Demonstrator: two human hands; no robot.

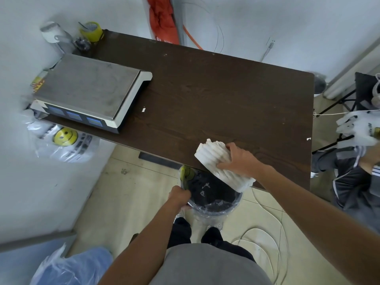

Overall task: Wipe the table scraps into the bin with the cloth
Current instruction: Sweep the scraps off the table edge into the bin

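My right hand (241, 159) presses a white ribbed cloth (216, 159) flat at the near edge of the dark wooden table (205, 89); part of the cloth hangs over the edge above the bin. The bin (218, 200), lined with a black bag, sits just under that edge, and my left hand (178, 197) grips its left rim. White scraps lie inside the bin. One white scrap (144, 109) lies on the table beside the scale, and another (308, 138) at the table's right edge.
A weighing scale (90, 89) fills the table's left part, with tape rolls (91, 30) behind it. Plastic bags (65, 142) hang at the left. A seated person holding a white bag (362, 128) is at the right. White cable (265, 235) lies on the floor.
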